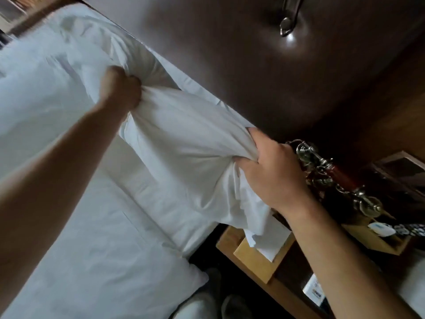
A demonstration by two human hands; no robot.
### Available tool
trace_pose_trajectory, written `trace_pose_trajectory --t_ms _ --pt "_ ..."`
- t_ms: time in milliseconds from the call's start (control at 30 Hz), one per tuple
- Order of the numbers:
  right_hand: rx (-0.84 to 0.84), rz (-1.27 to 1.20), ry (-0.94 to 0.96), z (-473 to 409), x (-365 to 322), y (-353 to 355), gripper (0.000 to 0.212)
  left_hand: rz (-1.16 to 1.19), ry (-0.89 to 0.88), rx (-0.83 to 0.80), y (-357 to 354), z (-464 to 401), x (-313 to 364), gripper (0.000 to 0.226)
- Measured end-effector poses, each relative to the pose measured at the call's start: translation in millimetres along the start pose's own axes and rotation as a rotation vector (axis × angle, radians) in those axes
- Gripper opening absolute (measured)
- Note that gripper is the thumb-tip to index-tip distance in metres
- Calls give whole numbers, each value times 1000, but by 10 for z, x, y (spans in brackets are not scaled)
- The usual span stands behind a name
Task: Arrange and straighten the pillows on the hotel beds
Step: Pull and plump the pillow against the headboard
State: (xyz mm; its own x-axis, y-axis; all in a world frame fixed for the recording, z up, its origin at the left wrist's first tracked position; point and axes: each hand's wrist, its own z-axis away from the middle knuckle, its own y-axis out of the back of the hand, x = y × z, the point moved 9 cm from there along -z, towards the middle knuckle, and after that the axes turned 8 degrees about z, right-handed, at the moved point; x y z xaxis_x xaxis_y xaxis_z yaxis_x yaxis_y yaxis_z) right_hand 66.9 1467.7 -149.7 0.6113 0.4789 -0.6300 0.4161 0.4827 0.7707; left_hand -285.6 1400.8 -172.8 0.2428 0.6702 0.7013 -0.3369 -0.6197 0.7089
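A white pillow [184,143] is held up over the head end of the bed, close to the dark padded headboard [241,54]. My left hand [120,88] is clenched on its far upper edge. My right hand [273,173] grips a bunched corner at its near right end, over the gap beside the bed. A second white pillow [41,95] lies on the bed to the left, partly behind my left arm. White bedding [96,256] covers the mattress below.
A wooden nightstand [282,293] stands right of the bed with a wooden tissue box [259,259], an ornate metal telephone [326,178] and small items. A metal reading lamp [287,24] hangs on the headboard. My shoes [207,305] show at the bottom.
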Motion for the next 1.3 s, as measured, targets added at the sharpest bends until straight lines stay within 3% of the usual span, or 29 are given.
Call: trace_pose_trajectory --t_ms 67,167,267,367,567,700,800,933,967,1067,1300 --pt "-55 -44 -82 -88 194 128 20 -25 -14 -45 -200 -48 215 36" --pt "-94 -264 -276 -107 731 194 20 -135 -18 -269 -754 19 454 36" --pt "-57 -438 -494 -10 1340 85 27 -219 -55 -447 -1339 277 503 36" --pt "40 -488 -641 119 1777 -5 28 -206 -86 -476 -1761 485 452 35" --pt "71 -247 -523 114 1745 124 52 -291 -135 -364 -1875 436 465 37" --pt "78 -259 -425 93 1632 163 68 -270 -63 -447 -1795 292 543 33" --pt "102 -298 -371 70 1593 318 58 -352 -100 -518 -1692 153 679 34" --pt "245 -278 -377 19 1644 647 48 -93 -12 -477 -1888 -28 518 32" --pt "240 -245 -397 19 1677 654 47 -27 65 -458 -1906 46 470 33" --pt "154 -137 -469 96 1800 528 45 124 78 -394 -1824 397 597 35" --pt "95 59 -480 70 1850 545 54 5 32 -351 -1832 489 581 56"
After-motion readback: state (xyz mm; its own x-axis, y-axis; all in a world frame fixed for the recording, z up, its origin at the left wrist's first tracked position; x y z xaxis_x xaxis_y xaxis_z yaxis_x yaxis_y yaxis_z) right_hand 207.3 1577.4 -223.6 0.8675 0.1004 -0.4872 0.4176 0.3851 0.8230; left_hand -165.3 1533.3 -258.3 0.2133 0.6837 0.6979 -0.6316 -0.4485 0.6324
